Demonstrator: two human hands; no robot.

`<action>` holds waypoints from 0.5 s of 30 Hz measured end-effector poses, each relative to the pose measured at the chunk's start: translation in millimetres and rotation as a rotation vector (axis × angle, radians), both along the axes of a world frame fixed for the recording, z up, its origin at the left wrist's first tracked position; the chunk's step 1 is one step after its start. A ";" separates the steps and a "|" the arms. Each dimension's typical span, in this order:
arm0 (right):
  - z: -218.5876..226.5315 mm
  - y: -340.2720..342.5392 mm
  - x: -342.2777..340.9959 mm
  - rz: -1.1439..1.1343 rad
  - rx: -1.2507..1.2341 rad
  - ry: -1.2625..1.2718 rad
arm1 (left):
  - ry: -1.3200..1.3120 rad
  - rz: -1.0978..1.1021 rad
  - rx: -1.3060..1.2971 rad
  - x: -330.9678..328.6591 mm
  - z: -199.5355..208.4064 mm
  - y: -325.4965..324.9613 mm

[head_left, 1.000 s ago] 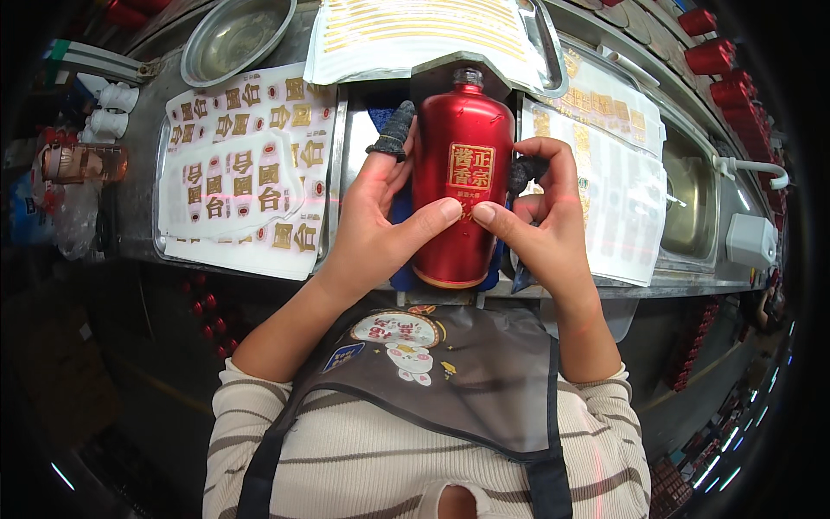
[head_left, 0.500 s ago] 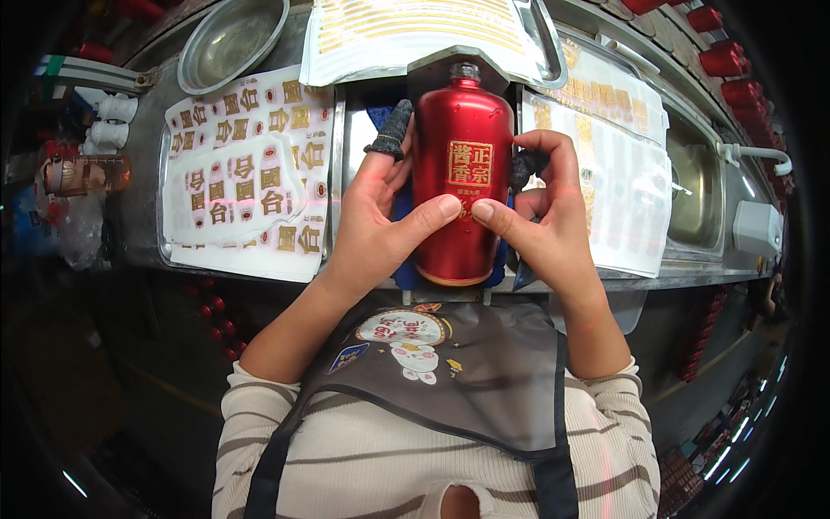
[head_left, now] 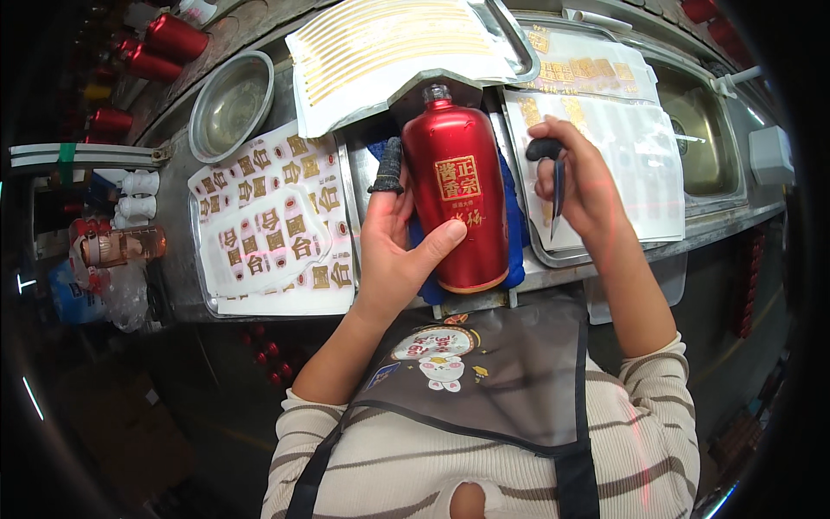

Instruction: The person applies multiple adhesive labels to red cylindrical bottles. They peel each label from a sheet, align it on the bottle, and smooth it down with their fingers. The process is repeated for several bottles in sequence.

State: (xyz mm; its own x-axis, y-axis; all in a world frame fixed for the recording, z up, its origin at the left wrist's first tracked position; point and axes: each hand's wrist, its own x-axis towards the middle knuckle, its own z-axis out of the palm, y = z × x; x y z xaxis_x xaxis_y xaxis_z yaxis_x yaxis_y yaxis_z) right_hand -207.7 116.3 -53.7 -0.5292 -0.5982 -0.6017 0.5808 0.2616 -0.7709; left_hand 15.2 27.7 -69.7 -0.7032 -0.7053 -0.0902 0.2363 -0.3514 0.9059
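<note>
A glossy red bottle (head_left: 450,251) with a clear glass neck lies tilted on a blue cloth (head_left: 517,233), its gold label and gold script facing up. My left hand (head_left: 393,242) grips its left side, thumb pressed on the front beside the script. A black finger cover (head_left: 389,166) is on that hand's index finger. Off to the right of the bottle, my right hand (head_left: 577,177) is raised above the transfer sheets, closed on dark pointed tweezers (head_left: 558,195) whose tips point down. A black cover also sits on one of its fingers.
Sheets of gold-and-pink decals (head_left: 268,233) lie left, and pale decal sheets (head_left: 618,164) lie right. A tray of gold-striped sheets (head_left: 380,52) stands behind the bottle. A metal bowl (head_left: 232,104) is at the back left, a sink (head_left: 700,130) at the far right.
My right hand has let go of the bottle and moved right, and the tweezers in it now show. My left hand stays on the bottle. The gold script is now uncovered.
</note>
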 end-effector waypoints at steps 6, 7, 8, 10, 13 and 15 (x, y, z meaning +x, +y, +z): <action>59.0 1.5 43.7 0.318 -0.310 0.725 | -0.024 0.002 -0.008 0.4 -4.6 0.1; 61.7 3.0 47.7 0.460 -0.352 1.017 | -0.007 0.003 0.000 0.9 -7.4 0.9; 69.7 -4.1 42.6 0.758 -0.426 1.194 | -0.004 0.010 -0.013 0.5 -6.8 0.1; 64.9 -26.3 37.4 0.827 -0.471 1.207 | 0.004 0.022 -0.027 -0.4 -5.8 3.9; 58.2 -64.2 20.2 0.692 -0.563 1.735 | 0.010 -0.004 0.008 1.4 -4.5 1.2; 51.6 -31.3 26.3 0.849 -0.809 1.922 | 0.025 -0.053 0.027 8.1 -7.1 -0.8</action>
